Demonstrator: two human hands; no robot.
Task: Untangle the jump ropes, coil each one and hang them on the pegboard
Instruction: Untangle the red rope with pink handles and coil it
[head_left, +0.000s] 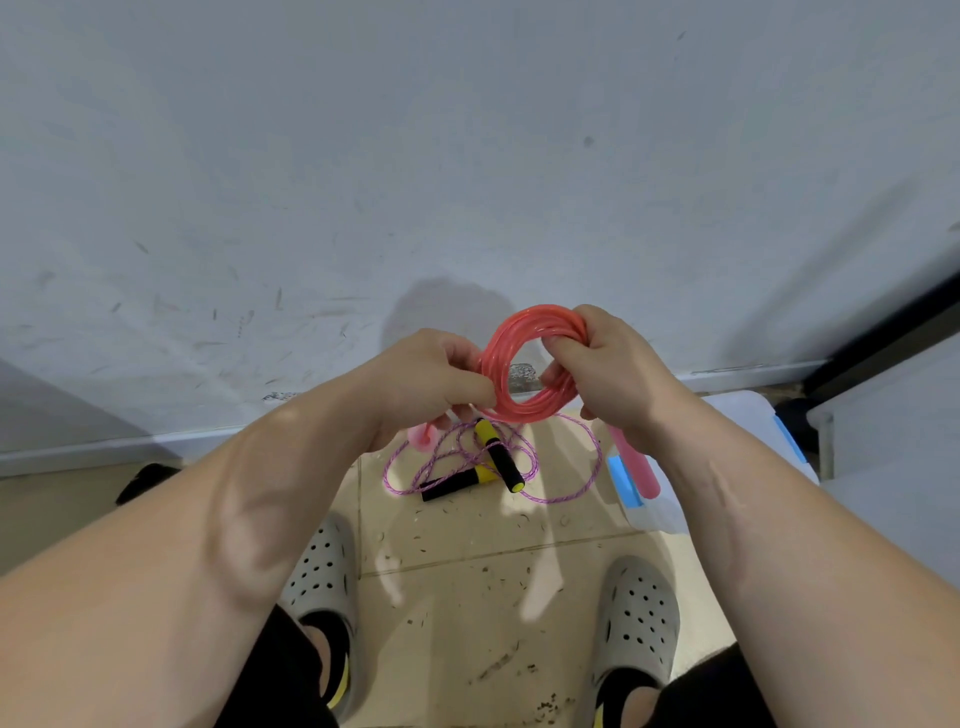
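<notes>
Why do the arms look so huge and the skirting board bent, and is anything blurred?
Head view: the wide-angle lens swells the forearms near the bottom edge and bows the skirting board; a soft shadow lies on the wall behind the left hand, so light probably comes from behind the person; the pink coil and the purple jump rope on the floor look sharp.

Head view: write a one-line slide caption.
A coiled pink jump rope held in the left hand and right hand; a purple rope with black-and-yellow handles lies loose on the floor.
</notes>
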